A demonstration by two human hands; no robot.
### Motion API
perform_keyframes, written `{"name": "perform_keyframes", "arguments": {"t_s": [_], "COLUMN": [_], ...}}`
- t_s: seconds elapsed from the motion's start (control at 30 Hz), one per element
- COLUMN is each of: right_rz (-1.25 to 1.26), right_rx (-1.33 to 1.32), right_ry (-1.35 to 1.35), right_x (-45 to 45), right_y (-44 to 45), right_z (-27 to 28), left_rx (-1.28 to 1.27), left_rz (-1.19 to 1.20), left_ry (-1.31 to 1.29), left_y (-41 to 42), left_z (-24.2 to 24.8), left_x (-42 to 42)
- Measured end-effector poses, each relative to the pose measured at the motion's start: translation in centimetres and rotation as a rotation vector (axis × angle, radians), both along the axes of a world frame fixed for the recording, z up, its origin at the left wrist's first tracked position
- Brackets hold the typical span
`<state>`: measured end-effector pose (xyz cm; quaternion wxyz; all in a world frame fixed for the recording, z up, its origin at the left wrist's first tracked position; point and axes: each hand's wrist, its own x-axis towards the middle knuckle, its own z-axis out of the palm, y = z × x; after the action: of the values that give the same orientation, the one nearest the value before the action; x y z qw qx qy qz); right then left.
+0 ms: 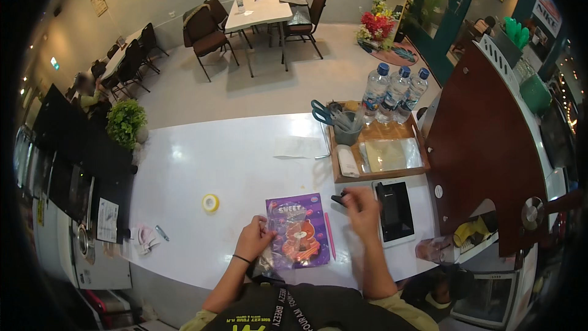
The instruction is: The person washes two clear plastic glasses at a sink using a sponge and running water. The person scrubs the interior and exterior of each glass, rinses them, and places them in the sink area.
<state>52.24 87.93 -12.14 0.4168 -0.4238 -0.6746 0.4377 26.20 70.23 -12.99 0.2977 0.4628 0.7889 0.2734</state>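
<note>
My left hand (255,238) pinches the edge of a crumpled transparent plastic sheet or bag (294,214). The plastic lies partly over a purple booklet (317,239) whose cover shows an orange cartoon bear figure and printed writing. To the right of the booklet, my right hand (363,211) is raised above the white counter and grips a small black object (339,199); its exact kind is hard to tell. A pink pen (330,236) lies along the booklet's right edge. Left of the booklet is a roll of tape (211,203) with a yellow rim.
At the back right, a wooden tray (381,175) carries a cup of scissors (322,112), three water bottles (376,87) and packets. A white-framed tablet (398,211) lies right of my right hand. A person (436,285) is low at the right; another (87,94) sits far left.
</note>
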Motion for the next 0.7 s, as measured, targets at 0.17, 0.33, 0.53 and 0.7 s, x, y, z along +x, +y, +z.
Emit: {"name": "perform_keyframes", "arguments": {"t_s": [0.17, 0.33, 0.53, 0.7], "right_rz": [0.491, 0.578, 0.347, 0.646], "right_rx": [-0.023, -0.306, -0.132, -0.2], "right_ry": [-0.051, 0.074, -0.006, 0.057], "right_x": [-4.5, -6.5, -7.0, -6.7], "right_y": [-9.6, -12.2, -9.6, -9.8], "right_z": [-1.1, -1.0, -0.2, -1.2], "left_rx": [0.268, 0.348, 0.556, 0.482], "left_rz": [0.073, 0.021, -0.065, -0.523], "left_ry": [-0.345, -0.615, -0.254, -0.361], "left_y": [1.4, 1.4, 0.4, 0.3], "left_z": [0.3, 2.7, 4.5, 2.4], "left_x": [0.4, 1.8, 3.3, 2.6]}}
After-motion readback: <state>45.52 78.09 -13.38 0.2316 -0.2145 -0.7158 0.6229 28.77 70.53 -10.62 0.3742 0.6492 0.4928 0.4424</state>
